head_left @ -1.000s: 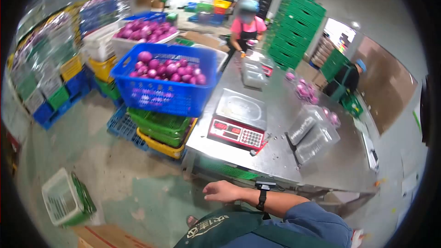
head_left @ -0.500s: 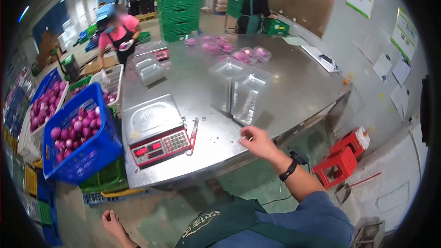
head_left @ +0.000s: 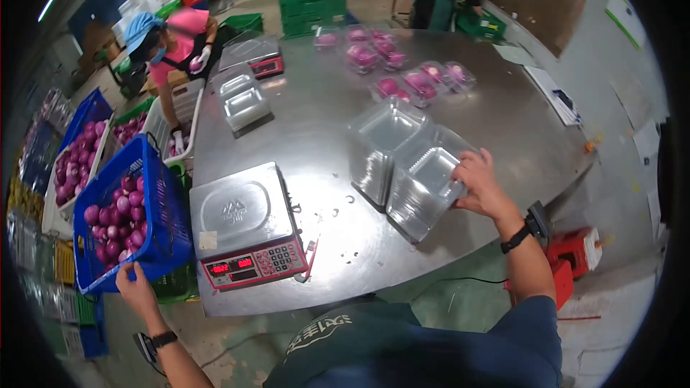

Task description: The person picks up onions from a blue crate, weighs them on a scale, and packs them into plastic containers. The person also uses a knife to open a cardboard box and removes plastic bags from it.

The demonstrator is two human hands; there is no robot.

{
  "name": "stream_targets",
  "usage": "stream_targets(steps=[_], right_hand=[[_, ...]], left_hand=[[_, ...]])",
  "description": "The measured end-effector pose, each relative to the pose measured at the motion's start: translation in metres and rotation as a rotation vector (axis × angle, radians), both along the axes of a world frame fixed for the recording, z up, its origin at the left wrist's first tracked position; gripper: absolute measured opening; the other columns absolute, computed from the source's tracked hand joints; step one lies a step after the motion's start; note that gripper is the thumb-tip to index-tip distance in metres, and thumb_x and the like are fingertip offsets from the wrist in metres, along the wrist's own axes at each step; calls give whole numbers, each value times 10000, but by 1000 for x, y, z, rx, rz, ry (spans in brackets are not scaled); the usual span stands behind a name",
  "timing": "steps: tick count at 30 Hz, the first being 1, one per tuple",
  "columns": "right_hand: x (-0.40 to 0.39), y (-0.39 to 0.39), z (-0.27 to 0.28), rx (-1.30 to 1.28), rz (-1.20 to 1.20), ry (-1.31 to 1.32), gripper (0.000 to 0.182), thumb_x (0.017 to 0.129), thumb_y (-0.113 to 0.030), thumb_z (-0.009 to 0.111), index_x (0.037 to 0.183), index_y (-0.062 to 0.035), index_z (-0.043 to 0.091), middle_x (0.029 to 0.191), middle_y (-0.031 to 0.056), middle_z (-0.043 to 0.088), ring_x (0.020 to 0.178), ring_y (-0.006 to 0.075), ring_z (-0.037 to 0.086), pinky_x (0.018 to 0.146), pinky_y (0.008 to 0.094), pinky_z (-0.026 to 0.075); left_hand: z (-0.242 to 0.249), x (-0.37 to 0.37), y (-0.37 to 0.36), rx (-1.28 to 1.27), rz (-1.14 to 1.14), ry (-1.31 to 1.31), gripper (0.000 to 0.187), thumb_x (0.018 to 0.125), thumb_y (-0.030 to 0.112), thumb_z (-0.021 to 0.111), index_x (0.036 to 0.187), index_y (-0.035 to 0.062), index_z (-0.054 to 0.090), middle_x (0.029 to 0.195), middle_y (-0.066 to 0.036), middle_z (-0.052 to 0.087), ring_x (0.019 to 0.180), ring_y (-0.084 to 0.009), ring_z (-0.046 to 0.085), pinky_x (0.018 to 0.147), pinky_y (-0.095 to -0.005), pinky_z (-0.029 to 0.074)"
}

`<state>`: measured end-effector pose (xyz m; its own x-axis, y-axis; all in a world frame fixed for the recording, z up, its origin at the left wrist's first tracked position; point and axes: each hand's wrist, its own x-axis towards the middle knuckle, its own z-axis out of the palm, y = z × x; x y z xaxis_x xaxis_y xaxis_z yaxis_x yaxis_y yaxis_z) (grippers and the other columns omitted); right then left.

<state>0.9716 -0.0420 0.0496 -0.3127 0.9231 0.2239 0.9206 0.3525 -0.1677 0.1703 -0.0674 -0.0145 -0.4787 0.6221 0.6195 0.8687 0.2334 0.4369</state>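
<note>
My right hand (head_left: 478, 183) grips the right edge of a stack of clear plastic trays (head_left: 425, 194), its fingers curled over the rim. A second tray stack (head_left: 384, 147) leans beside it. My left hand (head_left: 138, 289) is at the near rim of a blue plastic crate (head_left: 169, 237), fingers apart and slightly bent, with nothing visible in them. Red onions (head_left: 118, 223) lie heaped inside the crate. Between my hands, a digital scale (head_left: 244, 223) with a bare metal plate and lit red digits sits on the steel table (head_left: 345, 266).
Packed onion trays (head_left: 370, 54) stand toward the back of the table. A red-handled tool (head_left: 310, 260) lies beside the scale. At the left, a co-worker in pink (head_left: 183, 39) reaches into a white crate (head_left: 188, 104). Red stools (head_left: 571, 259) stand at the right.
My right hand has moved forward and right onto the tray stack. My left hand has risen to the blue crate's rim. The view has shifted, bringing the table closer.
</note>
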Motion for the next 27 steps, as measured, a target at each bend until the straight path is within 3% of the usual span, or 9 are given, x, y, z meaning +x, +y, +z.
stream_targets(steps=[4, 7, 8, 10, 12, 16, 18, 24, 27], right_hand=[[-14, 38, -2, -45, 38, 22, 540, 563, -285, 948, 976, -126, 638, 1045, 59, 632, 1263, 333, 545, 1177, 686, 177], [-41, 82, -10, 16, 81, 76, 521, 569, -294, 947, 950, -123, 635, 1006, 50, 628, 1189, 313, 573, 1169, 695, 185], [-54, 97, -12, 68, 91, 89, 520, 571, -299, 945, 947, -121, 634, 987, 44, 625, 1147, 306, 584, 1161, 698, 199], [-82, 131, -10, 67, 68, 70, 516, 574, -305, 944, 942, -119, 633, 982, 44, 626, 1116, 306, 587, 1145, 697, 223], [-113, 166, -12, 64, 48, 54, 512, 578, -311, 943, 937, -117, 633, 978, 44, 627, 1086, 305, 590, 1129, 695, 248], [-177, 248, -19, 113, -76, -3, 482, 596, -315, 950, 906, -108, 645, 989, 53, 663, 1057, 311, 611, 1077, 701, 297], [-200, 289, -24, 162, -101, 49, 465, 609, -308, 951, 908, -106, 657, 976, 49, 685, 1060, 308, 619, 1067, 703, 300], [-263, 356, -28, 185, 25, 68, 487, 586, -343, 966, 890, -105, 670, 966, 54, 691, 1042, 311, 624, 1049, 670, 303], [-305, 361, -26, 164, 31, 69, 502, 582, -346, 966, 915, -110, 675, 981, 57, 697, 1038, 318, 631, 1042, 663, 304]], left_hand=[[-8, -35, 37, -184, 78, -96, 339, 962, 328, 747, 962, -8, 697, 950, -169, 669, 967, -328, 612, 930, -441, 471], [-3, -25, 56, -199, 242, -22, 359, 964, 348, 712, 931, -9, 704, 904, -184, 652, 950, -363, 606, 894, -472, 468], [-2, -21, 60, -203, 258, -24, 359, 964, 348, 712, 931, -9, 704, 904, -184, 652, 950, -363, 606, 894, -472, 468], [3, -10, 69, -335, 333, 256, 375, 978, 355, 628, 939, -7, 716, 952, -190, 663, 992, -398, 600, 892, -498, 469], [-1, -13, 73, -435, 404, 262, 365, 988, 327, 537, 997, 16, 728, 1021, -174, 679, 1053, -394, 600, 962, -531, 447], [-38, -67, 68, -394, 197, 274, 314, 995, 273, 488, 1083, 62, 702, 1053, -127, 695, 1091, -338, 610, 1100, -580, 340], [-40, -71, 65, -345, 52, 320, 270, 969, 248, 496, 978, 57, 688, 987, -128, 687, 1014, -347, 609, 1037, -543, 377], [-20, -56, 72, -323, -14, 246, 236, 897, 208, 525, 781, 38, 640, 826, -158, 626, 860, -366, 570, 895, -490, 392], [-8, -44, 75, -371, 18, 205, 242, 881, 220, 545, 786, 52, 692, 836, -140, 677, 890, -358, 599, 894, -475, 393]])
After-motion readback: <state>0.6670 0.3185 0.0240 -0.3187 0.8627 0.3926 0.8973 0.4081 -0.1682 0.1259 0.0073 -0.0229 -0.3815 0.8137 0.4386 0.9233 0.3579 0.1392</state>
